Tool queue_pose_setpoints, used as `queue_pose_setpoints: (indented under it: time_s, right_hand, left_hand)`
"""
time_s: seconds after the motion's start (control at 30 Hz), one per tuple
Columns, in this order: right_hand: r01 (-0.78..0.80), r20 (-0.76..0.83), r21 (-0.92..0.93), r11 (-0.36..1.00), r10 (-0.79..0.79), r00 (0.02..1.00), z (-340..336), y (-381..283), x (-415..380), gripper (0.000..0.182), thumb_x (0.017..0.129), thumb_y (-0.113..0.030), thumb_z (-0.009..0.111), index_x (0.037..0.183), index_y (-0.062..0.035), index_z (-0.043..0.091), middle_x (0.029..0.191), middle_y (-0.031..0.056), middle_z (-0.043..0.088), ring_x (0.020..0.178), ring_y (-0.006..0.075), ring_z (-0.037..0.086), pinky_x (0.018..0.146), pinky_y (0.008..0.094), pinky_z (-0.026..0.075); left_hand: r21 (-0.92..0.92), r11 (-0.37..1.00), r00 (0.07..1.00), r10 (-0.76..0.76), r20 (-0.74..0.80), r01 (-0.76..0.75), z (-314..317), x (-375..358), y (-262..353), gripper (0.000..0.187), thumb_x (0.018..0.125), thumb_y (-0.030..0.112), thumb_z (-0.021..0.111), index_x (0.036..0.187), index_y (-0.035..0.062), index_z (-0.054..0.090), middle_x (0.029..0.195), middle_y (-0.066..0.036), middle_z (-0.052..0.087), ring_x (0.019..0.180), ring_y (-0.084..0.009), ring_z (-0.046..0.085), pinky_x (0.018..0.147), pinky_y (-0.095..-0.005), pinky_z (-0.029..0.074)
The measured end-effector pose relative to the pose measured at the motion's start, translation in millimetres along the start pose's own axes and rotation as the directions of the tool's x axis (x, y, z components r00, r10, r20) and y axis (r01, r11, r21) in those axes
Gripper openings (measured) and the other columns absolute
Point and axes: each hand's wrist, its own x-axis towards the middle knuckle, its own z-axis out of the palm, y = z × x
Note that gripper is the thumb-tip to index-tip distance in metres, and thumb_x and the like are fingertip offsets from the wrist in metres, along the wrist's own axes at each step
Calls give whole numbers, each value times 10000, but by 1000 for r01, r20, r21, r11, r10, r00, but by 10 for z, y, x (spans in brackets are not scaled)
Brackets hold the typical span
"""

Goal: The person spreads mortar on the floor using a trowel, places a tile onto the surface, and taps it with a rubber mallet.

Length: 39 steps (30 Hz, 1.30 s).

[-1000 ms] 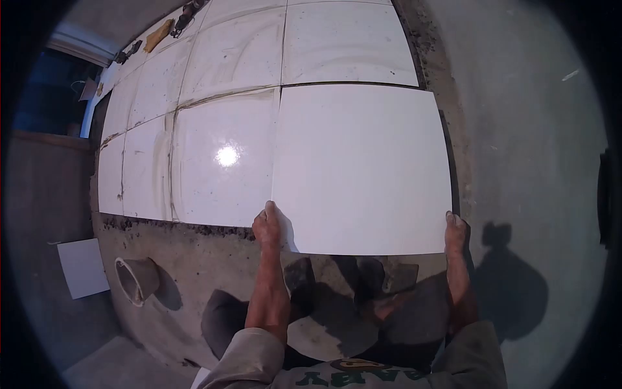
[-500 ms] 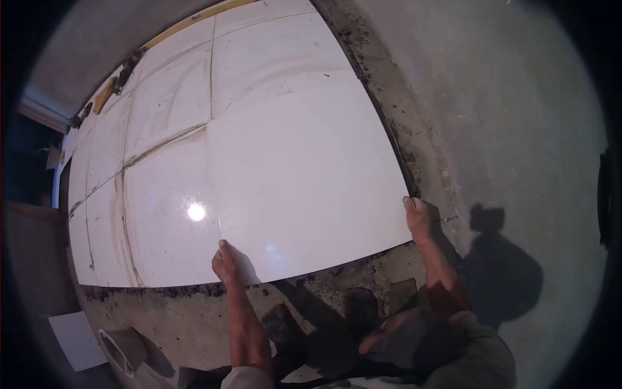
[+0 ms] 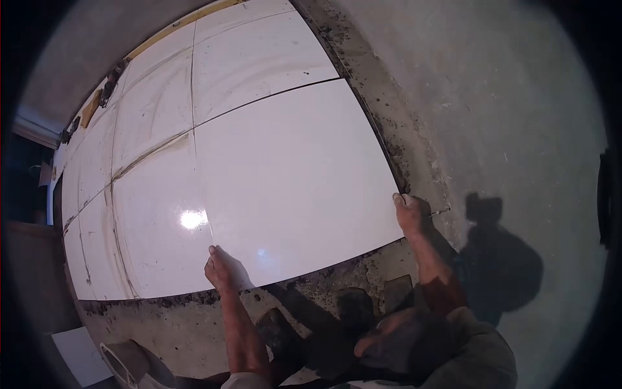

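Observation:
A large glossy white floor tile (image 3: 298, 175) lies in front of me, level or nearly level with the tiles around it. My left hand (image 3: 221, 269) is closed on its near left part, thumb on top beside the seam with the neighbouring tile (image 3: 159, 227). At the near right corner, my right hand (image 3: 411, 217) grips the edge with the thumb on the upper face. The fingers under both edges are hidden. A dark gap separates the tile's far edge from the smudged tile (image 3: 259, 65) behind it.
Rough mortar and rubble (image 3: 395, 149) run along the grey wall (image 3: 518, 129) at right. A small metal piece (image 3: 440, 212) sticks out near my right hand. At lower left stand a bucket (image 3: 126, 363) and a white tile piece (image 3: 81, 356). A yellow strip (image 3: 175, 26) borders the far side.
The held tile has shifted towards me, and a dark gap now shows along its far edge. Both hands keep their grip. The view has turned slightly.

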Motion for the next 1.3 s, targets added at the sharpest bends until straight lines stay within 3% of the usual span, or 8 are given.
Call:
queue_pose_setpoints:
  time_s: [0.2,0.27,0.3,0.5,0.83,1.1,1.17,1.3]
  right_hand:
    - [36,8,-27,999,-36,999,21,5,68,393,940,-325,536,817,47,573,663,184,544,617,217,510,622,403,431]
    - [106,16,16,994,-106,994,77,221,159,395,945,-334,533,842,44,586,676,173,561,627,213,503,642,398,439]
    - [172,-80,52,984,-167,983,135,264,140,395,948,-332,529,852,46,593,689,163,573,645,195,482,662,388,443]
    - [-49,29,-34,998,50,998,42,25,66,397,944,-327,523,869,52,614,726,68,570,699,152,505,670,354,430]
    - [-17,31,-74,997,19,999,25,-246,-18,365,950,-272,519,762,41,532,637,39,452,632,133,406,595,343,381]
    - [-48,33,-84,995,51,998,49,-203,2,392,948,-318,527,855,55,602,682,88,545,658,158,463,644,360,415]
    - [-43,29,-142,989,47,998,39,-302,5,393,948,-319,526,860,57,602,684,92,549,659,161,463,645,363,416]
    - [-19,27,-113,993,23,999,61,-202,11,403,946,-324,525,874,63,608,683,113,556,658,177,485,658,376,425]
  left_hand:
    - [49,999,1000,-16,-15,17,68,-29,132,569,995,451,468,704,-24,586,596,-26,503,595,-133,442,551,-323,374]
    - [400,899,973,222,-70,-176,70,10,92,606,997,458,455,685,-51,558,575,-77,498,585,-170,442,561,-369,378]
    - [418,906,993,100,-59,-66,15,110,-31,615,998,461,450,703,-67,566,576,-120,516,586,-191,453,578,-407,383]
    - [301,954,993,40,-111,-5,40,100,15,631,954,517,491,815,-76,657,650,-129,599,649,-182,508,647,-377,445]
    - [269,963,995,10,-95,16,47,37,233,645,951,533,489,791,-72,645,639,-68,578,643,-150,494,625,-336,436]
    - [316,948,995,8,-103,25,3,158,28,620,953,512,503,723,-57,592,651,-20,538,641,-122,447,589,-316,404]
    - [300,952,984,105,-142,-58,49,156,44,681,940,559,480,816,-88,654,657,-138,613,640,-208,547,653,-394,459]
    - [423,906,998,-5,-65,32,-41,211,78,679,932,556,491,805,-91,650,657,-143,612,640,-211,554,652,-395,465]
